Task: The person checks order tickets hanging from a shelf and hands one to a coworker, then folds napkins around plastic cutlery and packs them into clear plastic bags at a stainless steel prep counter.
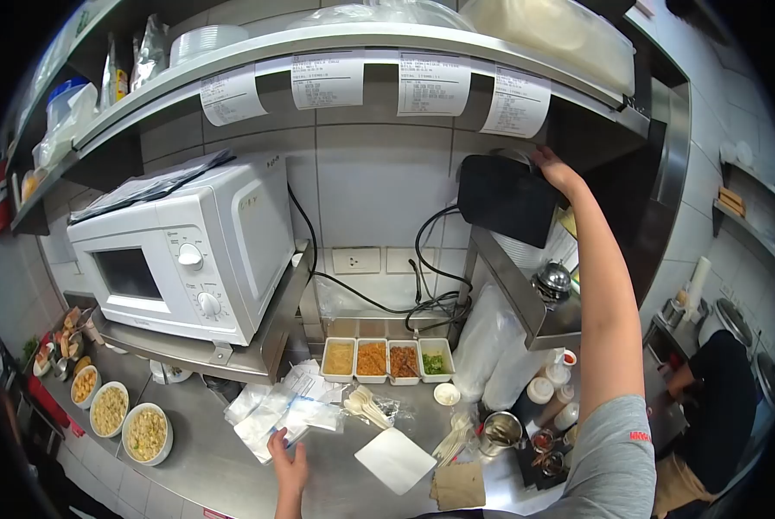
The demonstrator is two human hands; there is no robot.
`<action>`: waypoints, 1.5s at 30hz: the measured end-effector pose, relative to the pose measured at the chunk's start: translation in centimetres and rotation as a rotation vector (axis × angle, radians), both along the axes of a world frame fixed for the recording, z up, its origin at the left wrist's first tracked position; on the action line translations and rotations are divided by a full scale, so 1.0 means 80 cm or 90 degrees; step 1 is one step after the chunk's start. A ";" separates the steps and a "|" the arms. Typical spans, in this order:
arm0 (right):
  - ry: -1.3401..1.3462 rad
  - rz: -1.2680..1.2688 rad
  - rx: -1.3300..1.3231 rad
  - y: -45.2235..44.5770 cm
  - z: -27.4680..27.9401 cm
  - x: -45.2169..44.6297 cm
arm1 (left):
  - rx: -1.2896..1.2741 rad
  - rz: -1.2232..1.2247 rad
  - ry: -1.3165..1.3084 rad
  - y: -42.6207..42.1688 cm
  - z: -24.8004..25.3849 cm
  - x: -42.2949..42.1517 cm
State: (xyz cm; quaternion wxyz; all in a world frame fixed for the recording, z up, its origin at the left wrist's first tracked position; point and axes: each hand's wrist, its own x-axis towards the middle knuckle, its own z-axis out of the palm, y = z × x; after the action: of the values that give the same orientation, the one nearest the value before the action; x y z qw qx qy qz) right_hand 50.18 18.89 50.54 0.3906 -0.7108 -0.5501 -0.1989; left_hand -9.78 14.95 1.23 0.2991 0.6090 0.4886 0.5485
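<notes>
Right hand (560, 170) was up at the top right corner of the black box (507, 199), arm at full stretch. Fingertips partly hidden at that edge; couldn't tell if they were pinching anything or just resting. Box was above the raised steel stand (553, 329), below the hanging receipts (514, 104); what bore its weight wasn't clear to me. Looked like a stiff, smooth shell, moderate weight at a guess. Sound hold would have been low on both sides; one corner at arm's reach looked poor for lifting. The black cable (426, 233) ran close by its left side, so a snag risk.

Left hand (290, 467) was down on the steel counter (223, 489), at the near edge of the clear plastic bags (271, 424), thumb and fingers spread, no firm pinch that I could see. Bags read as light, limp, slippery, likely to slide over each other. Best taken by one edge, thumb against finger. Wooden spoons (366, 405) lay just beside them.
</notes>
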 end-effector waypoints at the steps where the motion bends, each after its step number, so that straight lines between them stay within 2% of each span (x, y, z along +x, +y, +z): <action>1: 0.009 0.004 -0.033 0.001 0.005 -0.005 | -0.014 0.000 -0.009 -0.003 -0.001 0.003; 3: 0.122 0.152 0.085 0.011 0.008 0.017 | -0.044 0.000 -0.024 -0.013 -0.002 0.005; 5: 0.246 0.194 0.191 0.000 0.021 0.004 | -0.085 -0.014 -0.069 -0.024 0.014 0.019; 6: 0.286 0.265 0.268 -0.004 0.023 0.000 | -0.105 -0.023 -0.091 -0.027 0.023 0.029; 8: 0.366 0.406 0.423 -0.011 0.025 -0.012 | -0.155 -0.111 -0.118 -0.021 0.026 0.048; 9: 0.431 0.472 0.363 -0.023 0.019 -0.026 | -0.178 -0.154 -0.131 -0.019 0.031 0.057; 11: 0.558 0.613 0.228 -0.055 -0.011 -0.076 | -0.209 -0.312 -0.135 -0.027 0.084 0.086; 13: 0.539 0.687 0.061 -0.092 -0.051 -0.144 | -0.177 -0.525 -0.133 -0.024 0.125 0.114; 15: 0.521 0.714 -0.070 -0.125 -0.089 -0.205 | -0.183 -0.732 -0.221 -0.021 0.177 0.138; 17: 0.530 0.757 -0.212 -0.157 -0.116 -0.266 | -0.180 -0.909 -0.384 -0.023 0.226 0.160; 19: 0.381 0.720 -0.424 -0.181 -0.123 -0.309 | -0.239 -1.050 -0.614 -0.019 0.252 0.177; 20: 0.335 0.736 -0.475 -0.191 -0.126 -0.330 | -0.266 -1.209 -0.801 -0.009 0.245 0.185; 21: 0.288 0.750 -0.524 -0.198 -0.131 -0.344 | -0.310 -1.009 -0.674 -0.025 0.273 0.169; 22: 0.170 0.765 -0.516 -0.196 -0.142 -0.347 | -0.271 -1.001 -0.716 -0.035 0.291 0.164; 23: 0.269 0.729 -0.589 -0.202 -0.145 -0.359 | -0.233 -0.993 -0.758 -0.040 0.300 0.160; 25: 0.038 0.706 -0.551 -0.207 -0.138 -0.380 | -0.212 -0.978 -0.791 -0.037 0.293 0.148; 27: -0.090 0.687 -0.529 -0.201 -0.136 -0.395 | -0.157 -0.879 -0.741 -0.039 0.295 0.131; 28: -0.151 0.673 -0.517 -0.196 -0.135 -0.399 | -0.079 -0.840 -0.664 -0.038 0.301 0.121; 31: -0.188 0.682 -0.367 -0.159 -0.127 -0.402 | 0.189 -0.699 -0.424 -0.032 0.351 0.083; 32: -0.191 0.675 -0.306 -0.146 -0.115 -0.404 | 0.310 -0.563 -0.257 -0.023 0.376 0.065; 33: -0.194 0.668 -0.246 -0.131 -0.100 -0.406 | 0.432 -0.524 -0.170 -0.015 0.411 0.050; 36: -0.025 0.658 -0.030 -0.083 -0.061 -0.413 | 0.650 -0.371 -0.032 0.026 0.499 0.016; 40: 0.187 0.756 0.177 -0.032 -0.024 -0.434 | 0.790 -0.201 0.198 0.106 0.608 -0.003; 43: 0.165 0.721 0.230 0.001 -0.016 -0.441 | 0.710 -0.248 0.249 0.152 0.642 -0.010; 45: 0.168 0.723 0.263 0.013 -0.012 -0.449 | 0.763 -0.203 0.297 0.170 0.648 -0.012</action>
State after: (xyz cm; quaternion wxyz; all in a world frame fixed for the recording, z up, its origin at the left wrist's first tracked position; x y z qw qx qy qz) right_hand 14.30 19.95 49.55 0.6297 -0.2356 -0.7398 0.0275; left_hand -10.72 28.56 53.10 -0.1279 0.8376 0.0546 0.5283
